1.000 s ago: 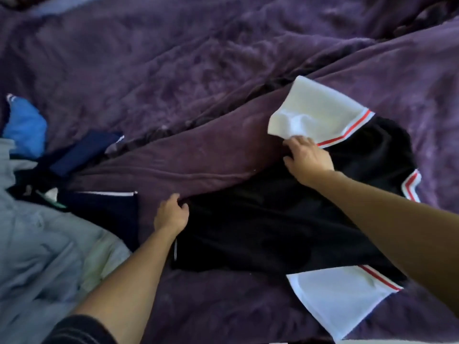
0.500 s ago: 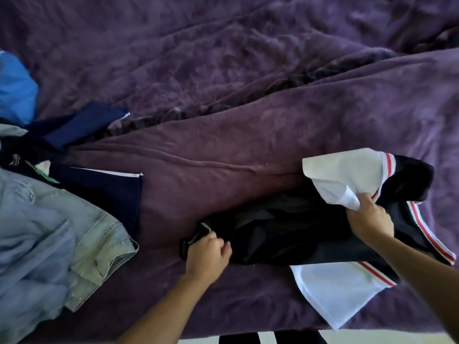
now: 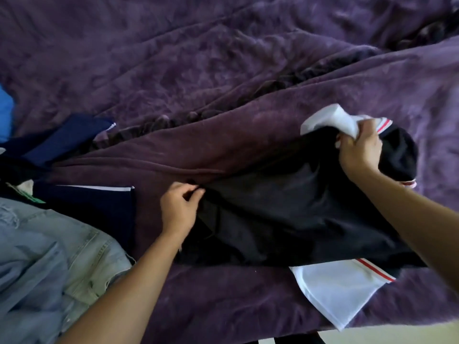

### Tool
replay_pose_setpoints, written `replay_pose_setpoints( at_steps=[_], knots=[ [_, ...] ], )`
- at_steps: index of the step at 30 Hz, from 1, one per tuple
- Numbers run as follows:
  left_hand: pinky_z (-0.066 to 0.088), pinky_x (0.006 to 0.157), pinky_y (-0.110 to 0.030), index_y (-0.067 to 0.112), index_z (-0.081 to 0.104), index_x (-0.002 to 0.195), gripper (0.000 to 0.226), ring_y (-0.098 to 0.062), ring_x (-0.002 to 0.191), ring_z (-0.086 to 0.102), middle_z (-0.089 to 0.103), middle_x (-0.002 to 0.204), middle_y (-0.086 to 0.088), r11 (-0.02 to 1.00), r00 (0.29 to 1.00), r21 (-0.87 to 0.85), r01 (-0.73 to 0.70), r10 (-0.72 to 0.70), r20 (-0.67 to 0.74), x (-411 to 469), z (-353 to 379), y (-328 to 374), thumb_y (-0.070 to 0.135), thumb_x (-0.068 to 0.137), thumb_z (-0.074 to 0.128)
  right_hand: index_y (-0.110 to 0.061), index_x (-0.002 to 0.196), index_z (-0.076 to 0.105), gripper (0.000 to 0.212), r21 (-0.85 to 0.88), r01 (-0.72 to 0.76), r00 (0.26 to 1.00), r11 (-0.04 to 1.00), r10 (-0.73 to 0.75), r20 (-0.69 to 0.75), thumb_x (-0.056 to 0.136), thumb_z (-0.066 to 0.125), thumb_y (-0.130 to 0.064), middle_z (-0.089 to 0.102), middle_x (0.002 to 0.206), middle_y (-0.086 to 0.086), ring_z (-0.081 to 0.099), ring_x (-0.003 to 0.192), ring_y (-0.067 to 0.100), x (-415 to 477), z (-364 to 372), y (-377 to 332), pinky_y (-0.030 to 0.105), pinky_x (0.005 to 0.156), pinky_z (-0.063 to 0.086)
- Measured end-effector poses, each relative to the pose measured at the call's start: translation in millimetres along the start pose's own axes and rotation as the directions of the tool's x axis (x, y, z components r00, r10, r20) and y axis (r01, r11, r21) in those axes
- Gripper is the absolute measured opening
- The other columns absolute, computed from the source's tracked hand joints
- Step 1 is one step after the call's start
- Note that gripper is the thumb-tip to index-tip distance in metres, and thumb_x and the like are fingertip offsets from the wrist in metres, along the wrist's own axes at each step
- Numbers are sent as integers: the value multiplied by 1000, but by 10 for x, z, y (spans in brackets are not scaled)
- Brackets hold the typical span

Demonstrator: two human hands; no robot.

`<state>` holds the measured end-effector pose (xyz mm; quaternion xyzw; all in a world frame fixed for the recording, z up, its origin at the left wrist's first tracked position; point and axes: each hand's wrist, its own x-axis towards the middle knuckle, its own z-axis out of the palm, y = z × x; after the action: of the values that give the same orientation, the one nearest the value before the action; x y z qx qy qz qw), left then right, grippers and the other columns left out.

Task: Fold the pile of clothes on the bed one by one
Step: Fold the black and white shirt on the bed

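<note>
White sleeve [image 3: 330,120] half inside right hand [image 3: 360,152]

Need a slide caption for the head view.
Left hand and right hand grip a black shirt on a purple blanket; jeans lie at left.

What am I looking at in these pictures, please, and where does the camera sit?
There is no machine here: a person works with two bare hands, and the camera is worn on the head, looking forward and down. The surface is a bed under a purple blanket. On it lies a black shirt with white, red-trimmed sleeves. The left hand pinches the shirt's edge at one end; the right hand grips the bunched far white sleeve. The near white sleeve lies flat. At the left waits a pile with pale jeans and a navy garment.
</note>
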<state>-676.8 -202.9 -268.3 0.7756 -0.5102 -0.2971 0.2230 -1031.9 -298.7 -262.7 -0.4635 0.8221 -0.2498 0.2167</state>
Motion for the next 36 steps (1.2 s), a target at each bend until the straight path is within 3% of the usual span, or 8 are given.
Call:
replay_pose_setpoints(
  at_steps=[7,13,17,21,23,29,32,36],
  knots=[
    [40,89,-29,4,66,102,20,-30,103,57,60,108,-15,991,975,127,45,-16,-220,849,-187,80,13,85,69,-2,118,47,32,-11,34,996,999,-33,80,90,47,-19,59,115,22,54,105,39,740,374,-429,40,83,34],
    [34,107,-45,13,30,146,90,-34,134,37,38,146,-16,892,899,114,438,-436,-44,575,53,-404,47,75,74,-10,138,40,55,-111,208,952,972,-175,250,88,60,-18,52,129,19,54,112,38,260,509,-208,42,93,42],
    [45,100,-38,8,50,132,73,-31,118,55,56,131,-14,799,764,65,598,-593,254,24,190,-721,37,72,81,-15,108,59,32,-97,458,858,884,-411,307,79,69,-21,58,101,7,60,92,30,-885,361,133,36,72,50],
    [51,79,-33,10,66,94,23,-28,91,63,66,93,-7,852,814,167,496,-523,254,-225,255,-784,23,78,76,-20,117,64,71,-277,667,663,692,-381,644,51,82,-38,60,120,6,60,109,32,-1804,343,635,41,76,51],
    [45,66,-29,11,60,82,13,-26,80,62,61,78,-1,898,866,176,404,-437,242,-296,199,-750,16,78,71,-18,126,62,83,-425,630,697,650,-231,679,47,85,-30,55,134,13,53,123,36,-1895,299,882,46,81,48],
    [46,68,-33,16,53,102,25,-33,85,62,64,87,-7,884,914,377,275,-362,183,-926,-275,-875,13,80,63,-16,117,58,40,-598,438,835,671,-57,547,78,61,-12,53,112,6,48,109,30,-1621,-46,1162,39,63,48],
    [47,69,-36,18,49,103,24,-32,86,63,61,82,-5,830,896,498,250,-393,207,-1395,-436,-961,15,82,60,-13,112,62,38,-514,505,790,694,-131,599,74,65,-11,58,107,8,53,105,33,-1791,-236,1124,41,66,48],
    [49,75,-38,17,45,113,31,-32,96,63,65,101,-11,755,854,598,268,-473,214,-1763,-505,-1022,14,84,55,-19,140,45,59,-404,535,620,742,-20,784,82,57,-16,48,137,2,43,127,25,-2295,-384,1247,35,102,38]
  ],
)
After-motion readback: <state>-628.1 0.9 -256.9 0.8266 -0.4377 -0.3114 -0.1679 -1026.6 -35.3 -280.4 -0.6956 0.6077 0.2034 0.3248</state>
